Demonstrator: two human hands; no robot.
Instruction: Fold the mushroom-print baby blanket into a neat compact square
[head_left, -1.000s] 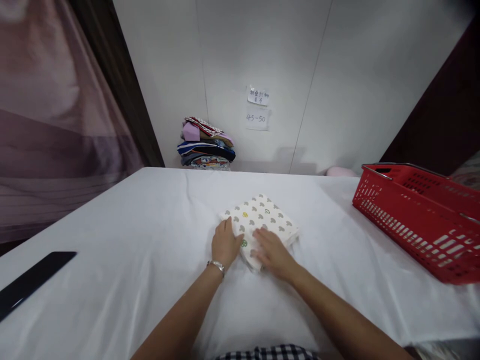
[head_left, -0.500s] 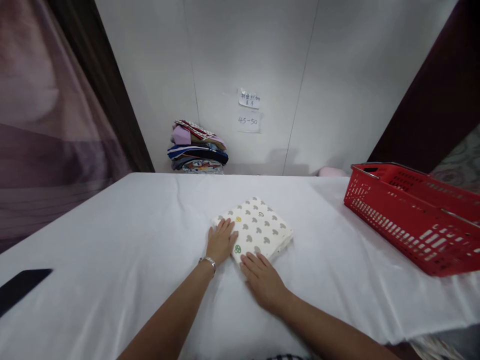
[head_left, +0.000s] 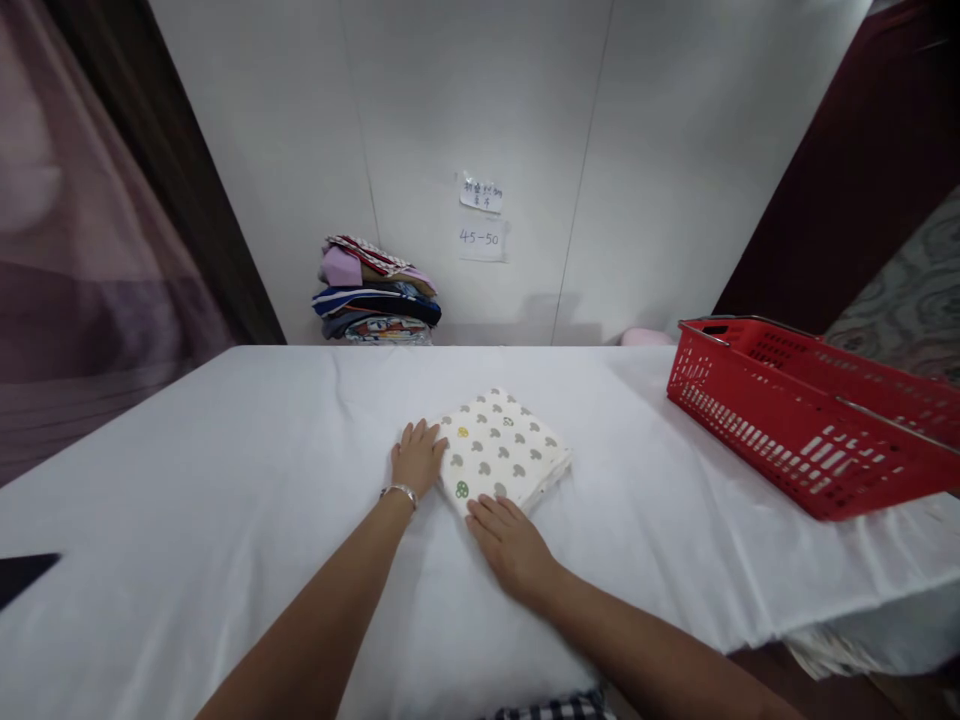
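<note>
A folded white cloth printed with small grey, yellow and green shapes lies on the white-covered table. My left hand, a bracelet on its wrist, rests flat against the cloth's left edge. My right hand lies flat at the cloth's near corner, fingertips touching it. Neither hand grips the cloth.
A red plastic basket stands at the table's right side. A stack of folded coloured clothes sits beyond the far edge against the white wall, below two paper notes. A dark flat object lies at the left edge.
My right hand has slid off the top of the cloth toward me to its near corner. My left hand has shifted to the cloth's left edge. The view has turned right.
</note>
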